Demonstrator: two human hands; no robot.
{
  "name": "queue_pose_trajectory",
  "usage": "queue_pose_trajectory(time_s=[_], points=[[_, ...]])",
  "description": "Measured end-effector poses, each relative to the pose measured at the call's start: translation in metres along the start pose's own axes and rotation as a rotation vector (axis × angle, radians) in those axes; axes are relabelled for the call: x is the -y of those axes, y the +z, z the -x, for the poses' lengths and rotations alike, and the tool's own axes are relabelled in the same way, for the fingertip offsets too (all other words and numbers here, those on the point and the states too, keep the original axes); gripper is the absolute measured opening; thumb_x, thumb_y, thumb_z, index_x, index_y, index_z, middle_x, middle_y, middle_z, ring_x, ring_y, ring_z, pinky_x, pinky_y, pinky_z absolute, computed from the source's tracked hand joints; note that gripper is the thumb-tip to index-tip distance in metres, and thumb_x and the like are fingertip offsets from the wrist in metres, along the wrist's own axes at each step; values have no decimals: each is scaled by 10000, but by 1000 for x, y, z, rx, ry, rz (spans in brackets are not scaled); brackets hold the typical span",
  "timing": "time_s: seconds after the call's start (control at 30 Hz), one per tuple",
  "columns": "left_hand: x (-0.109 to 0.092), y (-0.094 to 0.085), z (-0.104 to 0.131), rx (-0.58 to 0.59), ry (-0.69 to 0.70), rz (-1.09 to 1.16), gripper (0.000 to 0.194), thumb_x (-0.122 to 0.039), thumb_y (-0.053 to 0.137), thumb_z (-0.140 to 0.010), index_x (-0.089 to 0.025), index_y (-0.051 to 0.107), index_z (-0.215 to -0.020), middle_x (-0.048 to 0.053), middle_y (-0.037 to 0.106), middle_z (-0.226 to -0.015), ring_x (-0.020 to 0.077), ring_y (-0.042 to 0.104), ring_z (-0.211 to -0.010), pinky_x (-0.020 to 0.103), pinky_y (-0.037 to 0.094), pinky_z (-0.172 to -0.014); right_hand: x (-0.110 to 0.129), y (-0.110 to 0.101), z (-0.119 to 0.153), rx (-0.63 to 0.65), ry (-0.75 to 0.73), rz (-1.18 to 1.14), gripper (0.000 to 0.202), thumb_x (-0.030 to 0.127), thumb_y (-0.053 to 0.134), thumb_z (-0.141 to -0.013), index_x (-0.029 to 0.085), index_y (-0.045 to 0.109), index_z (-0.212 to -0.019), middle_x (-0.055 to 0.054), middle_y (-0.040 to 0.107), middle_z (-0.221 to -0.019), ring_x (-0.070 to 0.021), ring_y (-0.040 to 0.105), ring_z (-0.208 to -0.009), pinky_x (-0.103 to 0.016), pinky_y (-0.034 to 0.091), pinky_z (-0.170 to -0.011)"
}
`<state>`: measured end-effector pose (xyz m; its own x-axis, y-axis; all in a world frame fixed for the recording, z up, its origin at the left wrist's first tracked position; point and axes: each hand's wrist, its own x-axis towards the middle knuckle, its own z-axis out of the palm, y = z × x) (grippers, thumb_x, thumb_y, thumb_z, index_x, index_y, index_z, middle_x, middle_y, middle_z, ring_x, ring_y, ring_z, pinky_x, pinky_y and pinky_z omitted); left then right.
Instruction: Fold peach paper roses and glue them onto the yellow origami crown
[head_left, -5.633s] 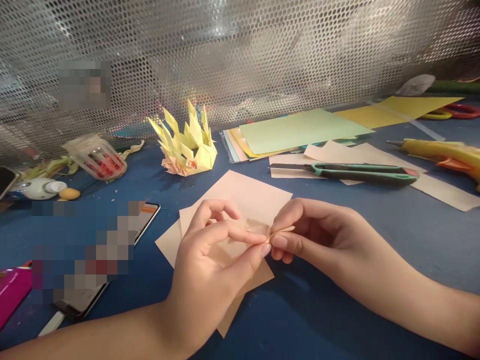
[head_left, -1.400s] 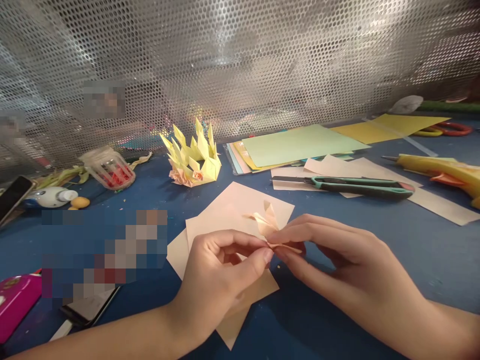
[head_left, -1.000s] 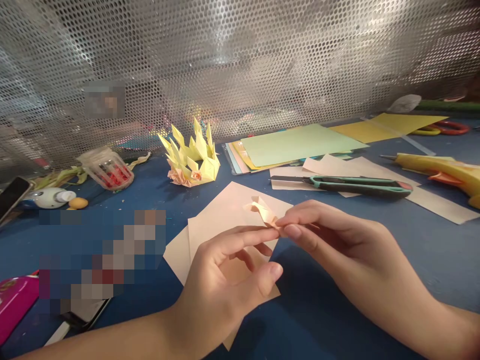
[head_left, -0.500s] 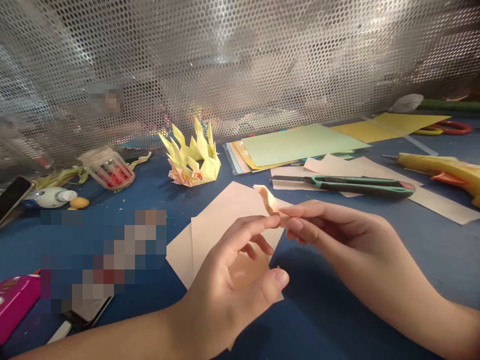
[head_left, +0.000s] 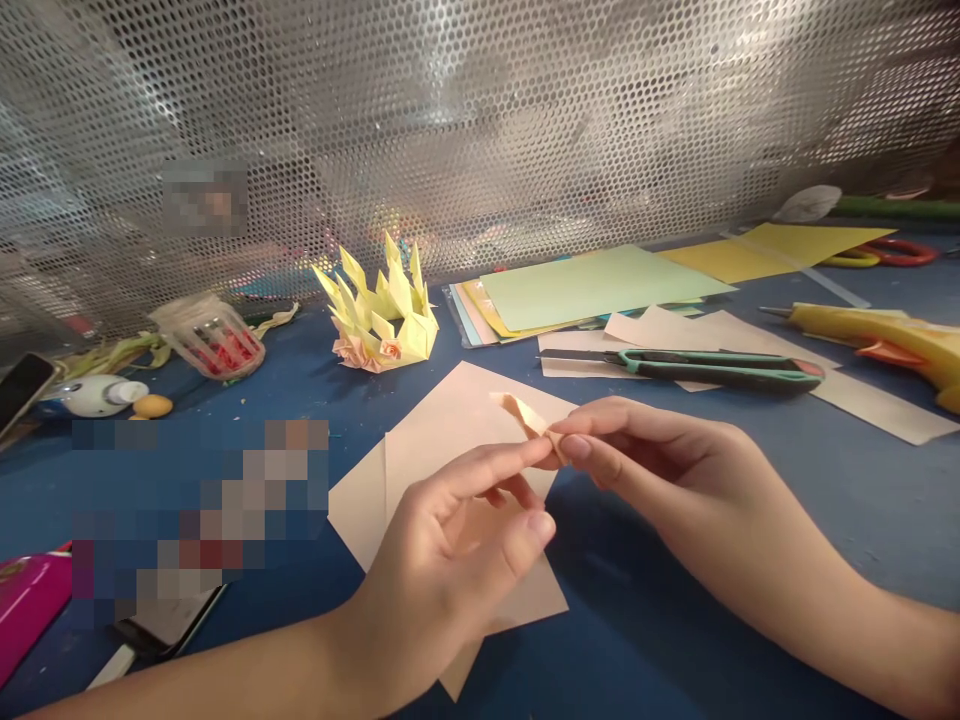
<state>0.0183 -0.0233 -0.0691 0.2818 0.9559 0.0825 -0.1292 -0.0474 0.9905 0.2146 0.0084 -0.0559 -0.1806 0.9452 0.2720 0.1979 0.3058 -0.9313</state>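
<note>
A small folded strip of peach paper [head_left: 526, 416] is pinched between the thumb and fingers of my right hand [head_left: 667, 470]. My left hand [head_left: 457, 540] has its fingertips against the strip near the pinch, with its thumb held apart from the fingers. Beneath my left hand lie pale peach paper sheets [head_left: 442, 430] on the blue table. Further back stands a yellow folded-paper crown [head_left: 401, 335] with pink paper roses [head_left: 356, 350] on its front.
A green-handled cutter [head_left: 720, 367] lies on peach strips [head_left: 885, 405] at right, near a yellow glue gun [head_left: 877, 335]. Behind are coloured sheets [head_left: 600, 285] and red-handled scissors [head_left: 907, 252]. At left are a jar [head_left: 217, 340], a white bottle [head_left: 94, 395] and a phone [head_left: 169, 615]. A perforated metal screen [head_left: 480, 130] rises behind.
The strip's free end has tilted further left and down. My left hand has shifted slightly left, its fingertips still at the strip. The whole view has shifted a little.
</note>
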Motion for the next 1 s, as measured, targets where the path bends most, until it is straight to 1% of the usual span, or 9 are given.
queue_pose_trajectory(time_s=[0.1, 0.17, 0.2, 0.3, 0.47, 0.63, 0.77, 0.87, 1.0], points=[[-2, 3, -5, -123, -23, 105, 96, -181, 807, -895, -268, 840, -915, -13, 832, -962, 135, 776, -948, 192, 613, -896, -1, 2, 4, 20, -88, 60, 219, 468, 763, -896, 266, 811, -827, -36, 788, -840, -179, 753, -766, -238, 625, -678], [-3, 4, -6, -192, -7, 135, 137, -114, 832, -836, -241, 809, -790, -34, 822, -822, 125, 793, -837, 164, 628, -807, -1, 3, 7, 47, -158, 113, 127, 365, 741, -918, 294, 824, -852, -17, 780, -844, -156, 744, -771, -212, 606, -668], [-4, 5, -7, -215, -4, 126, 158, -92, 838, -817, -240, 807, -769, -40, 822, -798, 121, 797, -806, 153, 630, -783, -1, 3, 9, 60, -188, 134, 116, 323, 730, -924, 306, 828, -865, -9, 778, -844, -145, 739, -770, -202, 599, -664], [-5, 5, -5, -235, -13, 67, 172, -93, 841, -810, -264, 843, -786, -35, 843, -830, 138, 819, -830, 152, 638, -799, -2, 3, 12, 81, -233, 168, 133, 267, 714, -921, 314, 834, -890, 0, 774, -838, -131, 723, -737, -195, 591, -637], [-4, 6, -4, -211, -3, 50, 227, -64, 840, -776, -290, 854, -759, -42, 836, -792, 171, 830, -854, 180, 654, -805, -2, 3, 13, 86, -242, 175, 114, 258, 728, -907, 304, 831, -921, -3, 761, -825, -126, 686, -678, -214, 584, -601], [-4, 6, -8, -212, 14, 35, 245, -23, 819, -722, -266, 834, -693, -44, 823, -747, 141, 810, -771, 163, 643, -764, -5, 5, 13, 83, -192, 187, 83, 305, 740, -905, 283, 820, -898, -7, 749, -776, -132, 662, -636, -233, 559, -562], [-5, 4, -11, -230, -57, 46, 196, -46, 834, -702, -240, 825, -670, -29, 817, -722, 118, 783, -716, 140, 619, -721, -7, 6, 15, 56, -176, 184, 73, 331, 757, -907, 295, 808, -869, 16, 732, -741, -116, 646, -625, -214, 541, -563], [-4, 3, -11, -220, -96, 74, 168, -58, 856, -690, -217, 811, -660, -19, 811, -710, 101, 757, -684, 130, 600, -693, -7, 5, 17, 74, -256, 223, 72, 262, 744, -908, 306, 800, -907, 29, 723, -779, -98, 639, -646, -194, 547, -584], [-2, 1, -9, -144, -65, 194, 123, -92, 829, -787, -193, 806, -720, 3, 809, -756, 113, 751, -717, 189, 623, -736, -4, 4, 17, 74, -384, 264, 171, 189, 740, -896, 328, 790, -982, 30, 723, -870, -84, 639, -687, -176, 560, -613]])
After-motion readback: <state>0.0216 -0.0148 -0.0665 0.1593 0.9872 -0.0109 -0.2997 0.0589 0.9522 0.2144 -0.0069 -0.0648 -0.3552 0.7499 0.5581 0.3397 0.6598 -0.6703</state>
